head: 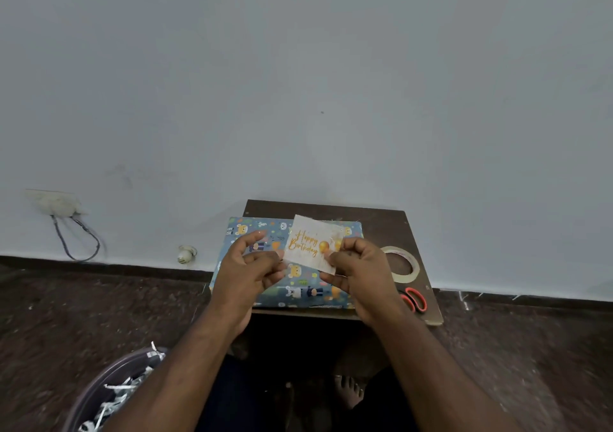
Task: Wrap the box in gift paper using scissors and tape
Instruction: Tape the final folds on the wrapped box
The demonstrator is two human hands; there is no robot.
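Holding a card (313,244) over the wrapped box (292,285) on the bench (381,226), left hand (247,265) and right hand (356,269) fingers pinching its edges. Risking a crooked placement, or creasing from the pinch. Tape (399,264) and scissors (414,299) lying beside.

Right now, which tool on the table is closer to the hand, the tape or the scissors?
The tape roll. It lies just beside the right hand, while the orange-handled scissors lie farther out, toward the table's near corner.

Table (381,222): wrapped box (298,285), tape (403,262), scissors (414,299).
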